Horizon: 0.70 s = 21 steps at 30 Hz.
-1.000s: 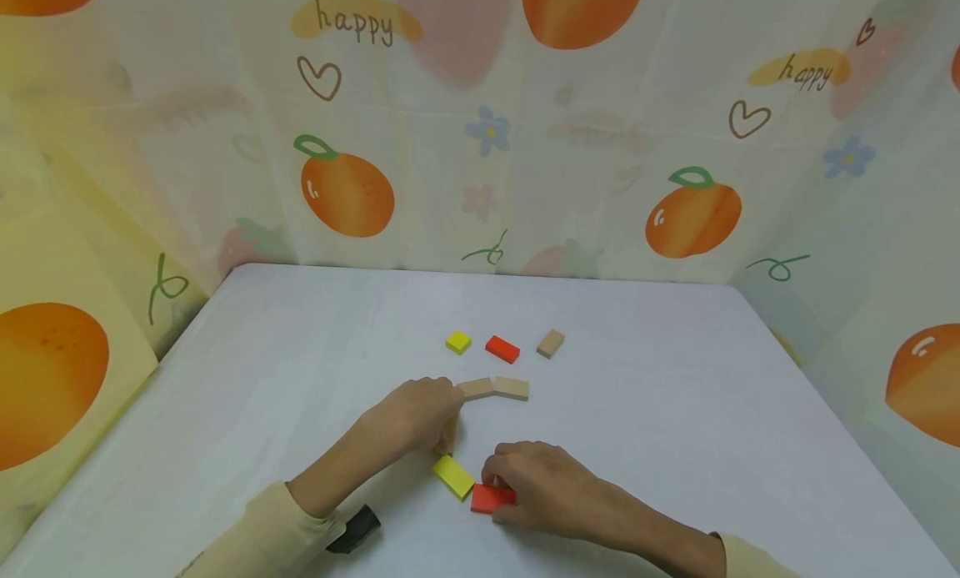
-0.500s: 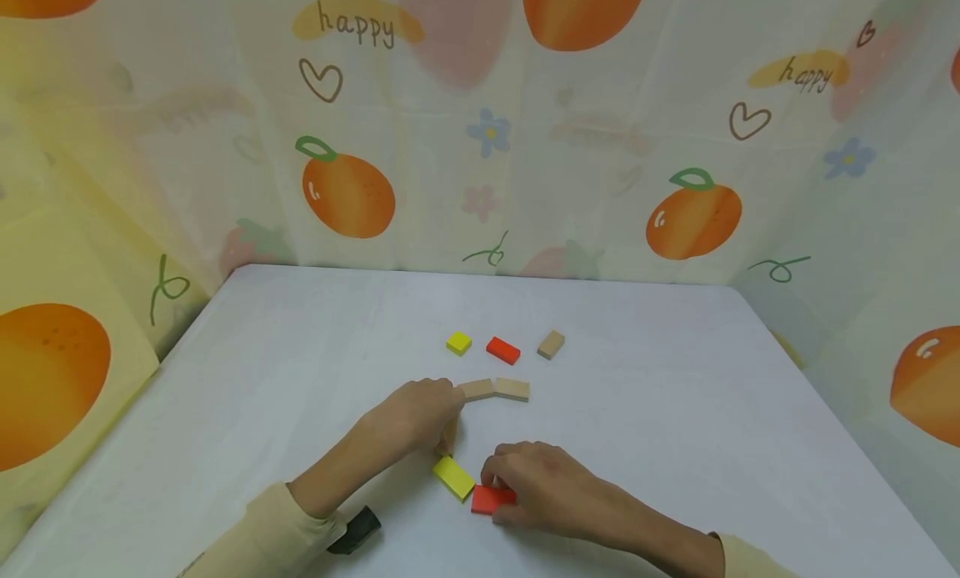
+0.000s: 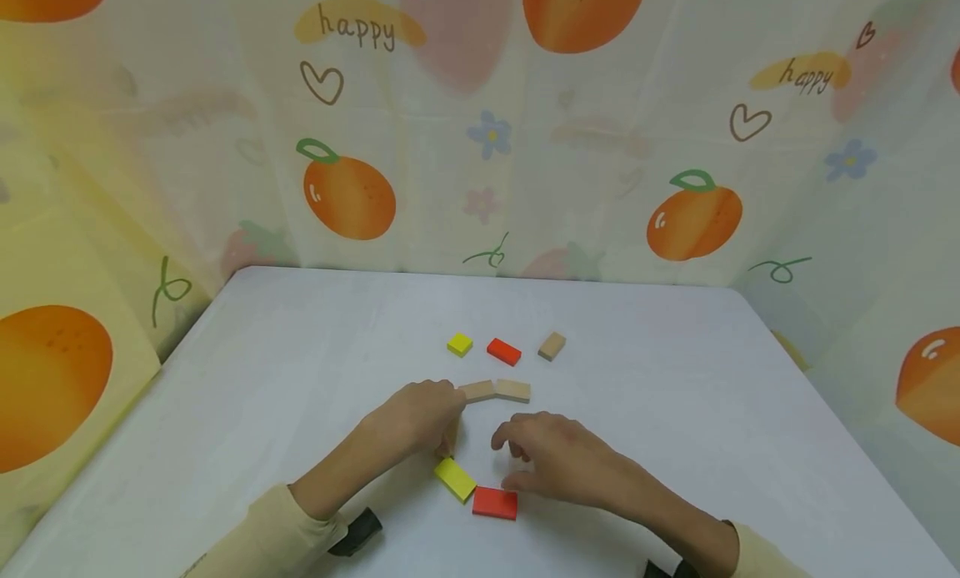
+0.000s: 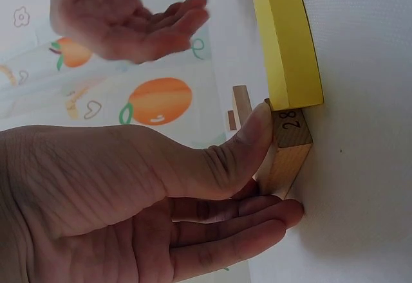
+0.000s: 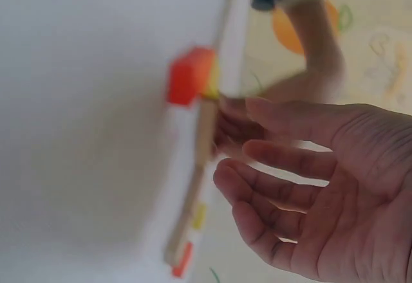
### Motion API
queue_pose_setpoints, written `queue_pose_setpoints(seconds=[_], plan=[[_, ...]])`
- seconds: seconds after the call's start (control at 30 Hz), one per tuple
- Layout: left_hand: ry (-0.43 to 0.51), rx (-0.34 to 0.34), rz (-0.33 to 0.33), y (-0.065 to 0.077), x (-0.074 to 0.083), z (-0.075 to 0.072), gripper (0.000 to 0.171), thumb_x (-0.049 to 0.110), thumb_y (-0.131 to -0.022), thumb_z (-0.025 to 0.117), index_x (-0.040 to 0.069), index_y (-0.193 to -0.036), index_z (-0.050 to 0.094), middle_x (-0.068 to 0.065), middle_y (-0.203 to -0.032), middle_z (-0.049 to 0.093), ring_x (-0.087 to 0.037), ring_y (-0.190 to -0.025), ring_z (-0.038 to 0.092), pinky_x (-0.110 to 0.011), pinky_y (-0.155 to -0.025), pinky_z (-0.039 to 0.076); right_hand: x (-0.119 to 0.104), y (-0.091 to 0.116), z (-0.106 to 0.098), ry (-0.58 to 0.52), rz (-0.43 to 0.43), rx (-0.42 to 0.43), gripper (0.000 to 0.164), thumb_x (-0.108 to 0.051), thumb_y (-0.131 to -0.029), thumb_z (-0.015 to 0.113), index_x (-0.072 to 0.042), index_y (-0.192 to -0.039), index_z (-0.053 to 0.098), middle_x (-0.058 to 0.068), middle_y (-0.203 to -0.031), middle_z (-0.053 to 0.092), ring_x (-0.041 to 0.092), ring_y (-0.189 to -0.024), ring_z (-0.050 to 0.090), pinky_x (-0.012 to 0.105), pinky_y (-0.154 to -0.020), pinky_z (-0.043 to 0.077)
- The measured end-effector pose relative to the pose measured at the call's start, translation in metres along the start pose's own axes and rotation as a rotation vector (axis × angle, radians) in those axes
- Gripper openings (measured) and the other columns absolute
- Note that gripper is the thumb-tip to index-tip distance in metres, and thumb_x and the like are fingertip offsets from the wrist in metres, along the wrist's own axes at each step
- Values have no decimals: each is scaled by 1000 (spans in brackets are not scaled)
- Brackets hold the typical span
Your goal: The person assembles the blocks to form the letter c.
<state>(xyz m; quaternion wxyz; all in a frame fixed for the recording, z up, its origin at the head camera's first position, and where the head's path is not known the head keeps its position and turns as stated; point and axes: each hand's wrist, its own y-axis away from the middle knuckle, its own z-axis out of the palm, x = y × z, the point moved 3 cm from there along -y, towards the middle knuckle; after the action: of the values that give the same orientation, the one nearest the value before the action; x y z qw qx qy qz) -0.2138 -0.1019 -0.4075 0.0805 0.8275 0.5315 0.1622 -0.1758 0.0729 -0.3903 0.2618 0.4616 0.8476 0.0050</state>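
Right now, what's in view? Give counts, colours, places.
Far yellow block: 1, yellow, back left
Far red block: 1, red, back middle
Far wooden block: 1, tan, back right
Wooden pair: 2, tan, mid-table
Held block: 1, tan, in left hand
Near yellow block: 1, yellow, beside held block
Near red block: 1, red, front
Table: 1, white, under blocks
Backdrop: 1, pale, fruit-print, behind table
Black items: 2, black, near sleeves
Sleeves: 2, beige, bottom edge
Left hand: 1, bare, on held block
Right hand: 1, bare, by near red block
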Motion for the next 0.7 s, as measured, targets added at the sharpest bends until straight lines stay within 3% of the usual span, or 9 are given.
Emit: queue_pose_setpoints(seconds=[0.17,0.4,0.7], plan=[[8,-6,-2,0,-1,1,22,16,-79,92,9,-94,77,0,-77,61,-15,-70,52,-25,-63,45,13,-3,-32,-42,27,111,37,-20,-86,86,-15,-120,72,-2,-94,70,15,-89,63,29,-76,55],[2,5,6,0,0,1,21,15,-80,91,9,-94,77,-1,-79,61,-15,-70,51,-25,-62,44,53,-12,-73,-54,4,261,30,-17,-91,82,-11,-118,71,1,-94,71,14,-89,64,27,-76,57],[-9,-4,-12,3,0,1,22,16,-80,91,10,-92,74,-1,-82,60,-15,-72,51,-25,-65,46,101,-52,-79,-62,17,371,21,-7,-95,74,0,-115,73,13,-102,75,23,-93,67,36,-81,62]])
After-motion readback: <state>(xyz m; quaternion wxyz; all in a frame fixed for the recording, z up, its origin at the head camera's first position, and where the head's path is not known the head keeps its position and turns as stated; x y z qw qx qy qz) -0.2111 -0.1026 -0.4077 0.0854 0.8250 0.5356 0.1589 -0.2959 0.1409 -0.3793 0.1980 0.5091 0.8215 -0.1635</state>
